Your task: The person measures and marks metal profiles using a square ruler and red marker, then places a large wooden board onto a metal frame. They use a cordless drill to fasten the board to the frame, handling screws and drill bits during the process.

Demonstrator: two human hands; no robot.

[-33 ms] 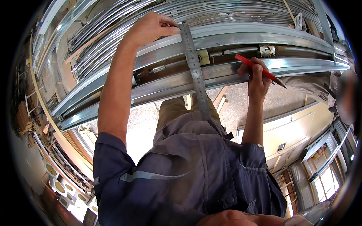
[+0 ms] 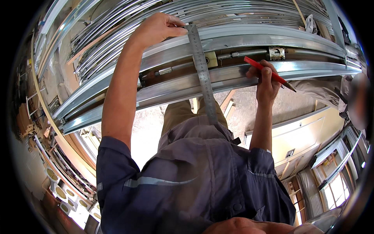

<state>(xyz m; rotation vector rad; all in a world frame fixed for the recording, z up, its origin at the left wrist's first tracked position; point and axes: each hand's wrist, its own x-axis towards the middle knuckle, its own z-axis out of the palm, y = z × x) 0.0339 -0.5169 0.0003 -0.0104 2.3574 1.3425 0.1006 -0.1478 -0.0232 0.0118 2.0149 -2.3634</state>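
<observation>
With thumb and fingers, my left hand (image 2: 161, 29) pinches the far end of a long steel ruler (image 2: 202, 72). The ruler lies across two long silvery metal profiles, and its near end sticks out past the front one toward my waist. My right hand (image 2: 266, 80) grips a red carpenter's pencil (image 2: 277, 78) above and beside the front profile (image 2: 241, 74), its sharpened tip pointing right, away from the ruler. Behind runs the rear profile (image 2: 249, 38). In the gap between them are a metal rod (image 2: 249, 52) with couplings and a pale yellowish block (image 2: 211, 59) beside the ruler.
Many thin metal bars (image 2: 218, 11) lie beyond the profiles. Another person's trouser leg (image 2: 319, 89) is close on the right. A pale door-like panel (image 2: 300, 132) rests at lower right. Stacked lengths of material (image 2: 58, 156) line the left side.
</observation>
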